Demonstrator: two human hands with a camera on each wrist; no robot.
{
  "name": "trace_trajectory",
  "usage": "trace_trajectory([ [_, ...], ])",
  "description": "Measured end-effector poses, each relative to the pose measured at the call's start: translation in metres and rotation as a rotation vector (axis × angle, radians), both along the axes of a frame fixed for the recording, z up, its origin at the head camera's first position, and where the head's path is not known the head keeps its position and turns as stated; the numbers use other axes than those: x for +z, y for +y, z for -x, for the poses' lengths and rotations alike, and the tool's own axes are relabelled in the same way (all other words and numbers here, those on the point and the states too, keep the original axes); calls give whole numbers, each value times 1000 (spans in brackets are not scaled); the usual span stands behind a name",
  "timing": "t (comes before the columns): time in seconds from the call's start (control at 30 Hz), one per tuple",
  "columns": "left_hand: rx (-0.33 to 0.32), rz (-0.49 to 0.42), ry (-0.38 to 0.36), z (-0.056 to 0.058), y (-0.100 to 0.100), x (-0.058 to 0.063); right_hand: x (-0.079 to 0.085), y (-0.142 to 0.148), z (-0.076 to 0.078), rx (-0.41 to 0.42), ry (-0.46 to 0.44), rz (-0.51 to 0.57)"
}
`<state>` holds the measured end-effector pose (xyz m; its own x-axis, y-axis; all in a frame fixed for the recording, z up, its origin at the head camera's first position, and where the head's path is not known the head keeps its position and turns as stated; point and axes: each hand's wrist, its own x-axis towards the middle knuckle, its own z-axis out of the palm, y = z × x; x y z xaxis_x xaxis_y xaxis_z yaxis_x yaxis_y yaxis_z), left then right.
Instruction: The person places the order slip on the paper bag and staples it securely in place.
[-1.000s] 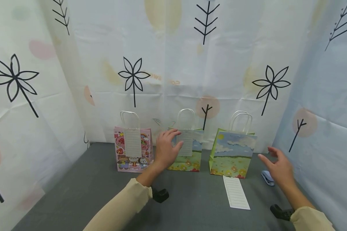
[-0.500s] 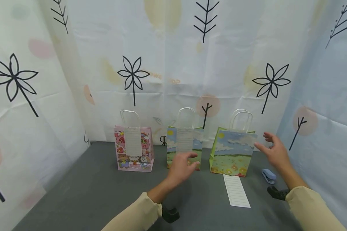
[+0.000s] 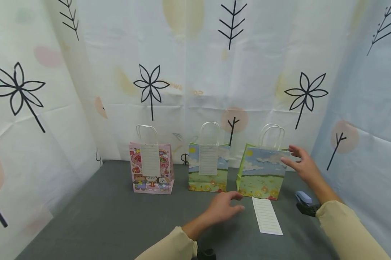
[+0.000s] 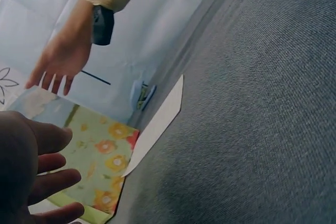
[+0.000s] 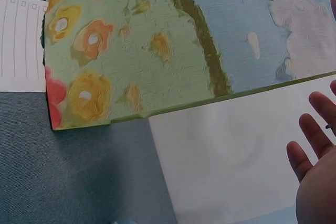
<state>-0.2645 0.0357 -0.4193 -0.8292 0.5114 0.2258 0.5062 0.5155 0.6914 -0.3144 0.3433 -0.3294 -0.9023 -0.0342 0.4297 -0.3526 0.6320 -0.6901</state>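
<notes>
The right-hand paper gift bag (image 3: 263, 173), printed with a sky and flower meadow, stands upright with twisted white handles. My right hand (image 3: 301, 164) is at its upper right edge, fingers spread. Low by the bag's front left corner is my left hand (image 3: 224, 206), its fingers loosely extended and holding nothing. In the left wrist view the left fingers (image 4: 55, 184) overlap the bag's flowered lower part (image 4: 105, 150). A lined paper slip (image 3: 267, 216) lies on the table in front of this bag; the right wrist view shows the slip (image 5: 21, 45) against the bag's bottom edge.
A matching meadow bag (image 3: 193, 180) and a pink cartoon bag (image 3: 151, 184) stand to the left, each with a lined slip on its front. A blue stapler (image 3: 303, 197) lies by my right wrist. Printed cloth (image 3: 189, 72) closes off the grey table's (image 3: 117, 224) back and sides.
My left hand has moved right and down from the middle bag to the right-hand bag's lower left corner. The right hand has risen and moved left to that bag's upper right edge.
</notes>
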Motion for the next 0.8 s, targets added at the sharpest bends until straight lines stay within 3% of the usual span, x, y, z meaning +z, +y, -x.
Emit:
trace_trajectory([
  [0.2, -100, 114, 87, 5, 12, -11, 2, -2, 4, 34, -5, -6],
  [0.4, -153, 255, 172, 7, 20, -24, 3, -2, 6, 63, -58, 6],
  [0.6, -175, 298, 180, 9, 25, -30, 6, -4, 6, 65, -75, 17],
  [0.8, -153, 335, 178, 19, 35, -35, 6, -6, 6, 56, -75, 20],
])
